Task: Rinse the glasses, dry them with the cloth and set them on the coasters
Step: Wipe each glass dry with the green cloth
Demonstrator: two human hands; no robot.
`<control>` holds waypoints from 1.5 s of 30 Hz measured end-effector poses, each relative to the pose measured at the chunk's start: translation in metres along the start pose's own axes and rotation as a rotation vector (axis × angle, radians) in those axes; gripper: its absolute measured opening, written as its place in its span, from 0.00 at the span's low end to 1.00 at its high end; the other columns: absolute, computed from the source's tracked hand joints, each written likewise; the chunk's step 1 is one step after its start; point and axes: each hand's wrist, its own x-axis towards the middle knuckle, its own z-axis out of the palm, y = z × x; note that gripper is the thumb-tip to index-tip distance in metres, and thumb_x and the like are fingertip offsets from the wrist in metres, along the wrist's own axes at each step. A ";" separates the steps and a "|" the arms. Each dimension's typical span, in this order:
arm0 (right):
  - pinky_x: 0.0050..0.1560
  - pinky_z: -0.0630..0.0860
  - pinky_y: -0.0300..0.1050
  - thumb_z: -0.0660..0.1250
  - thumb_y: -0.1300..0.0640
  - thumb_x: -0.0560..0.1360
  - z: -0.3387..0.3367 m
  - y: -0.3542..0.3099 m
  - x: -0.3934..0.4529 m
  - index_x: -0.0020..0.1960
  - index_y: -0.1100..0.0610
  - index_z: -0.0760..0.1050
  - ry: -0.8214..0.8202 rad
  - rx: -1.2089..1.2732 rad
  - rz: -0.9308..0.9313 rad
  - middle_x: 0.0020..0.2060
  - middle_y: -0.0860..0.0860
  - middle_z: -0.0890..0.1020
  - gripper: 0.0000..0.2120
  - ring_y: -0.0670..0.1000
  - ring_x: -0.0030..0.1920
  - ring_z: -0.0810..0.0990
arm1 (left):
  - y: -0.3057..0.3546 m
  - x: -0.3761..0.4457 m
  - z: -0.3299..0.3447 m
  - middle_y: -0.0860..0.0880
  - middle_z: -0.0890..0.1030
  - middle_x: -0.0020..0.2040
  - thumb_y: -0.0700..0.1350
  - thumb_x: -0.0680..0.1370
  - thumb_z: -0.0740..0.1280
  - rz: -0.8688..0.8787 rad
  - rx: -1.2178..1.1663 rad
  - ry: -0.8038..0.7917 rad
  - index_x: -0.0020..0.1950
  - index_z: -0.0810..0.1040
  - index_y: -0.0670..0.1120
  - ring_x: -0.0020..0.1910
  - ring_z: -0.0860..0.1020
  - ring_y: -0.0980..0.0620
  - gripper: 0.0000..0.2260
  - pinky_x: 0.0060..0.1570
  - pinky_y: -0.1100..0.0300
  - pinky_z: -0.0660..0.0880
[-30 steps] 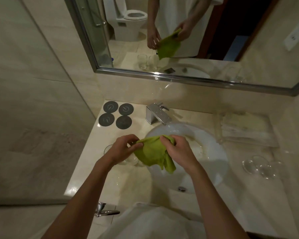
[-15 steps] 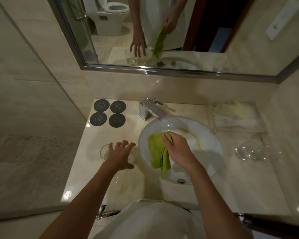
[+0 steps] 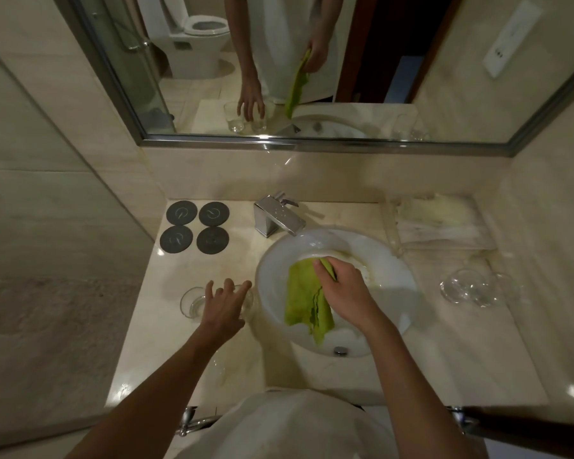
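Two glasses (image 3: 193,302) sit under and just left of the spread, empty left hand (image 3: 224,304), apparently not yet touching, while the right hand (image 3: 343,293) grips the cloth (image 3: 304,298); wet glass could slip on the surface (image 3: 166,352).

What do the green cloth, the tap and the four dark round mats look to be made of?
The green cloth looks like soft fabric: it hangs in limp folds from the right hand. The tap seems polished metal, with bright mirror-like faces. The mats look matte and flat, perhaps rubber or slate; that is not clear.
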 end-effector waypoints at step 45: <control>0.60 0.76 0.45 0.77 0.44 0.71 -0.085 0.002 -0.001 0.66 0.48 0.79 -0.231 -0.289 -0.238 0.58 0.43 0.77 0.25 0.44 0.58 0.75 | 0.176 0.019 -0.113 0.34 0.81 0.58 0.72 0.73 0.63 -0.227 -1.787 -0.116 0.66 0.74 0.38 0.55 0.82 0.37 0.40 0.51 0.47 0.79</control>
